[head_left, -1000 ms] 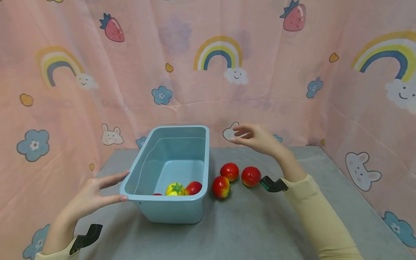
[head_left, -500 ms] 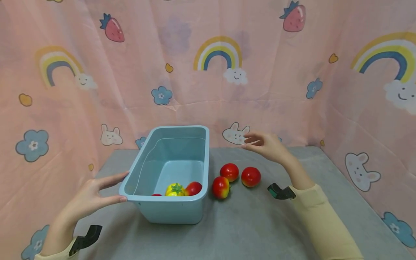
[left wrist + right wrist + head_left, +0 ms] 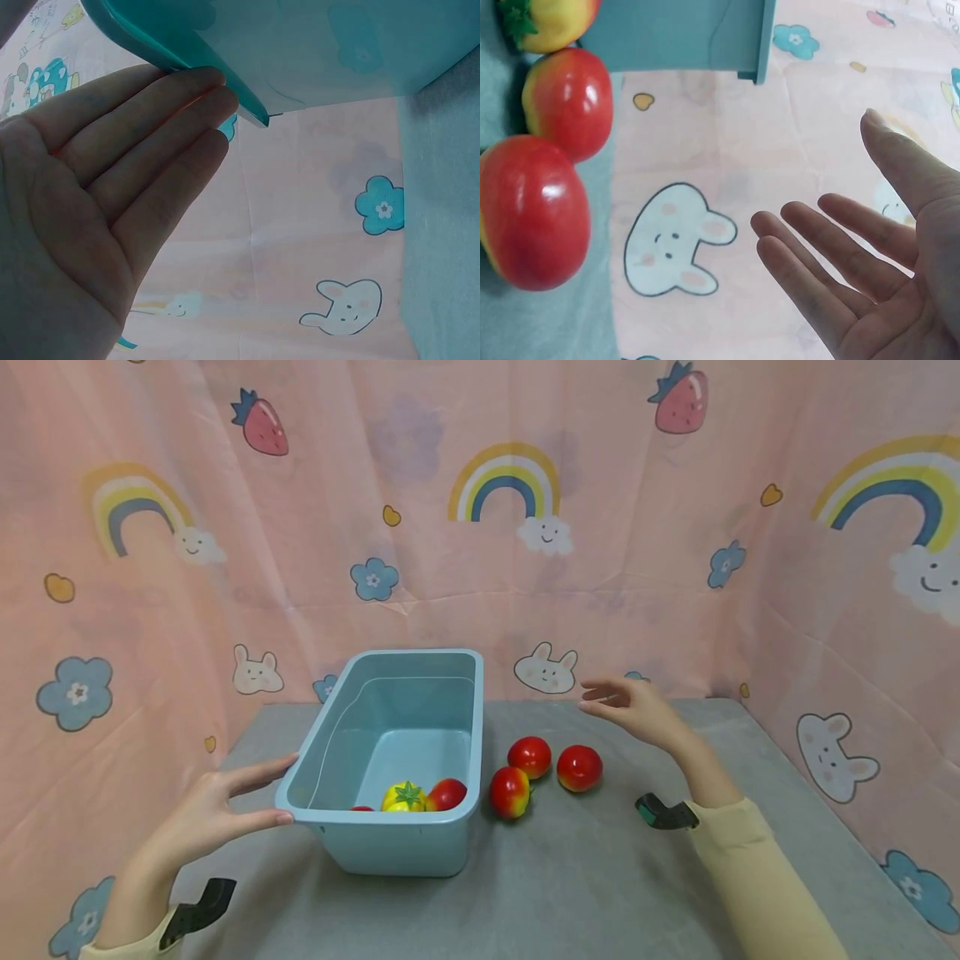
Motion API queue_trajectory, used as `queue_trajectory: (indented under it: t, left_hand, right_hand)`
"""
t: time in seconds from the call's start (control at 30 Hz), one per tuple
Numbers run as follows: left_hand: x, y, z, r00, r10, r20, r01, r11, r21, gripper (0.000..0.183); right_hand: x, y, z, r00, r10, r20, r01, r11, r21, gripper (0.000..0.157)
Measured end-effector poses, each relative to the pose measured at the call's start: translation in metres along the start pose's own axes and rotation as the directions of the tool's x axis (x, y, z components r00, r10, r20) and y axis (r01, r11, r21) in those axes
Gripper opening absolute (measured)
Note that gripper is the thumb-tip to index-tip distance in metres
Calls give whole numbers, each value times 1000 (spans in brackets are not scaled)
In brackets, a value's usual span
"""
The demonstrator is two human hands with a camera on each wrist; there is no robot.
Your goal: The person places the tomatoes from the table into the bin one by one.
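A light blue plastic bin [image 3: 397,839] stands on the table. My left hand [image 3: 198,818] touches the rim at its left near corner with straight fingers. In the left wrist view those fingers [image 3: 172,127] lie against the underside of the rim. Inside the bin are a yellow tomato [image 3: 405,797] with a green top, a red tomato [image 3: 447,794] and a sliver of another red one. Three red tomatoes lie right of the bin: one [image 3: 529,757] behind, one [image 3: 580,767] to the right, one yellow-tinged [image 3: 510,792] in front. My right hand [image 3: 637,710] hovers beyond them, holding nothing, fingers loosely extended.
A grey cloth covers the table [image 3: 585,885]. Behind and at both sides hangs a pink curtain [image 3: 465,577] printed with rainbows, rabbits and flowers. A black wrist mount [image 3: 666,812] sits on the right sleeve, another [image 3: 198,912] on the left.
My right hand has moved to the right and lower, away from the bin, with nothing in it. The left hand, the bin and the tomatoes stay where they were.
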State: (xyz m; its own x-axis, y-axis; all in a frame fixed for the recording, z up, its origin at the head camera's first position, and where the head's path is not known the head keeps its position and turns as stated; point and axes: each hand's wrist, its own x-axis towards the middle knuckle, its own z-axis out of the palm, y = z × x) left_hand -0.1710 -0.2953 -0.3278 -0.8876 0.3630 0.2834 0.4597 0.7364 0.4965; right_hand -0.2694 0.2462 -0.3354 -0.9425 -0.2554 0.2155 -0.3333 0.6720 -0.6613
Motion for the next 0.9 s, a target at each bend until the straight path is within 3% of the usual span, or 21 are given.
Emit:
queue_trajectory:
  t: [0.3, 0.6, 0.9]
  left_hand:
    - [0, 0, 0, 1000, -4, -2, 4, 1000, 7, 63]
    - [0, 0, 0, 1000, -5, -2, 5, 1000, 2, 63]
    - [0, 0, 0, 1000, 1, -9, -1, 1000, 7, 63]
  right_hand:
    - [-6, 23, 2, 1000, 28, 9, -29, 999, 23, 55]
    - [-11, 39, 7, 998, 65, 20, -65, 998, -22, 58]
    - [-18, 55, 15, 995, 93, 35, -94, 996, 4, 51]
